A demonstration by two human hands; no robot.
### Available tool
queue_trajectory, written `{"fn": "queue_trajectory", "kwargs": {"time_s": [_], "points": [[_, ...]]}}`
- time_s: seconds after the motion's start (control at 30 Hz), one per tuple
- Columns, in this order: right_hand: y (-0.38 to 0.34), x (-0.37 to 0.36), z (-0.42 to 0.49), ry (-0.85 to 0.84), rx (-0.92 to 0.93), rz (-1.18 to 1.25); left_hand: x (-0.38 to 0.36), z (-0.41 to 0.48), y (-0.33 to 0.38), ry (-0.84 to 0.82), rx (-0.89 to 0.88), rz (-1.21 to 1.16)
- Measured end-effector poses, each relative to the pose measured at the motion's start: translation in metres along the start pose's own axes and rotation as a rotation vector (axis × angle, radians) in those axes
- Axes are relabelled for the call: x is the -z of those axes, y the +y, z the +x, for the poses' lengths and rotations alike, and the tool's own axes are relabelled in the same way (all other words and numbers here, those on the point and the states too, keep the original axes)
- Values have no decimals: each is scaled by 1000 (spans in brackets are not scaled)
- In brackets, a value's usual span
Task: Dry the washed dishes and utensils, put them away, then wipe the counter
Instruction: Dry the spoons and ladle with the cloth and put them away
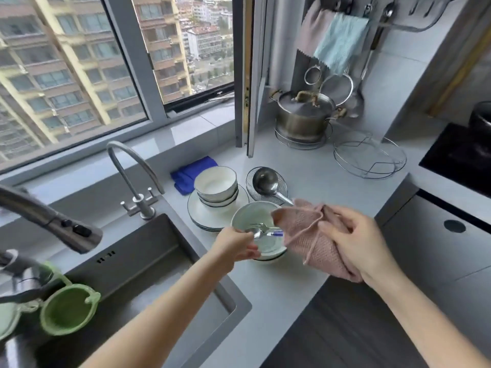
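**Fork over the bowl, cloth at the ready**

The fork [261,227] is hanging just above the white bowl [245,212] at the front of the counter, tines pointing right, and a blue-handled utensil [276,234] is lying alongside it. The left hand [235,248] is pinching their handles, fingers curled tight around them. Just to the right, the right hand [353,243] is gripping a bunched pink cloth [305,235], fingers wrapped round it, a loose corner reaching toward the tines.

Behind the bowl, a stack of white bowls [215,184] is sitting on a pile of plates [204,211], a folded blue cloth [190,171] is lying beside them, and a steel ladle [265,181] is resting on a round wire skimmer [249,179]. The pale grey counter [318,179] is running back to a lidded steel pot [305,115] and a round wire rack [369,158]. To the left, the dark sink [148,261] is sitting under a curved faucet [132,166], with a green strainer [69,312] on its near edge. Two cloths [340,41] are hanging on the wall rail, a black cooktop [459,158] is showing at far right, and the big window [79,62] is looking out on apartment blocks.
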State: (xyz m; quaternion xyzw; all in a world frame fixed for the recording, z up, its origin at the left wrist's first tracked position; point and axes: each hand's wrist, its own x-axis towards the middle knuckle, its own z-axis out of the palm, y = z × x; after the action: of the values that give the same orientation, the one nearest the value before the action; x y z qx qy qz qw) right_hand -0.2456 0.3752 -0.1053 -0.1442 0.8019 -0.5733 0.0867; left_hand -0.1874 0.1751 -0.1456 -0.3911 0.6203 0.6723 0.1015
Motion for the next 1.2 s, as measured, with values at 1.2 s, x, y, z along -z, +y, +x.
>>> {"fn": "queue_trajectory", "kwargs": {"time_s": [1.2], "points": [[-11,-139,16,-209,184,-84,58,-61,-4,16,-37,5]]}}
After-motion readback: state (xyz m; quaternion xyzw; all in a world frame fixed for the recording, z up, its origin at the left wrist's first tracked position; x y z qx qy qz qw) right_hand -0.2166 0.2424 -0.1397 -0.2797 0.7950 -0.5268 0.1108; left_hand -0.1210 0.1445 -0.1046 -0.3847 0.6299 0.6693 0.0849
